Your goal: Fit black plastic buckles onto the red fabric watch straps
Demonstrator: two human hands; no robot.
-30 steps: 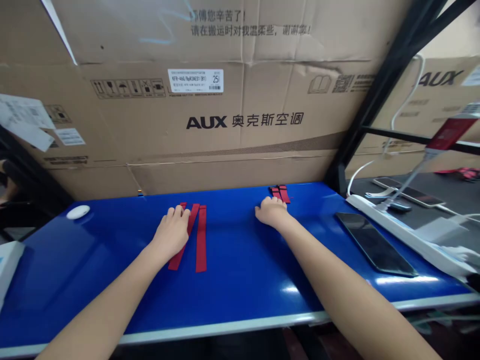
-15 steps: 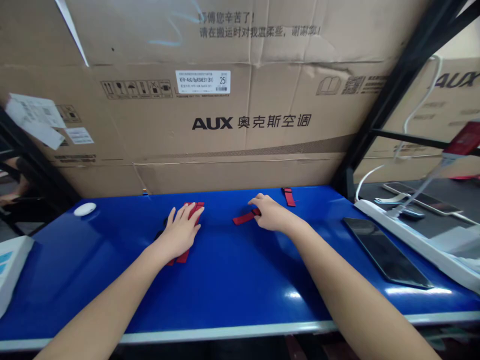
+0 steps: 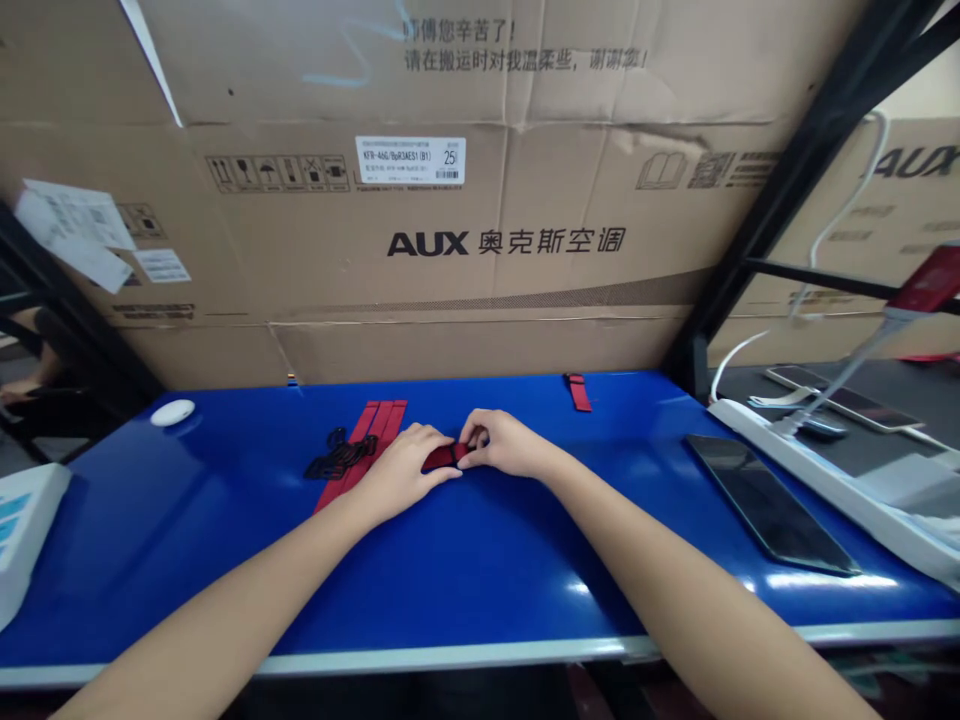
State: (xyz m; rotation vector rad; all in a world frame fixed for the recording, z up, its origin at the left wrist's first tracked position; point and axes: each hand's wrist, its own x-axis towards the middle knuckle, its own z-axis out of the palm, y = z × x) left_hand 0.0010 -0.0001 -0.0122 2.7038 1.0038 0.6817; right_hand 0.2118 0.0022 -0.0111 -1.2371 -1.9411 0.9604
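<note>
With both hands meeting right of the row of red strips [image 3: 384,422], the left hand [image 3: 397,472] and right hand [image 3: 508,443] pinch opposite ends of a short red strap [image 3: 441,458], giving two-ended control, the tabletop's front edge [image 3: 450,657] well apart on the row's near side.

Both forearms are reaching inward; left hand [image 3: 411,467] and right hand [image 3: 501,443] are nearly meeting, fingers curling.

Both hands [image 3: 450,455] w/ red strap [image 3: 441,457], blue tabletop [image 3: 525,580]
</note>
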